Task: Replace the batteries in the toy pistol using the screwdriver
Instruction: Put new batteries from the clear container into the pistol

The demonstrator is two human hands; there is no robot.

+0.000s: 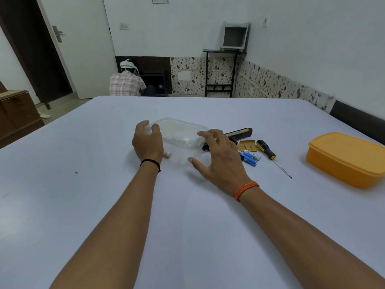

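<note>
A clear plastic container (pixel 179 132) lies in the middle of the white table (pixel 83 195). My left hand (pixel 148 140) grips its left end with curled fingers. My right hand (pixel 216 157) hovers by its right end, fingers spread and holding nothing. Behind that hand lies the black and gold toy pistol (pixel 239 133), partly hidden. Its gold battery cover (pixel 247 145) rests beside it. Blue and white batteries (pixel 249 156) lie just right of my right hand. The black and yellow screwdriver (pixel 270 156) lies further right, tip towards me. A small white object (pixel 167 154) sits by my left wrist.
An orange lidded box (pixel 345 157) stands at the table's right edge. A small dark speck (pixel 76 172) lies on the left of the table. Beyond the table a person (pixel 127 82) crouches on the floor near a dark cabinet, and a black stand (pixel 220 74) is by the wall.
</note>
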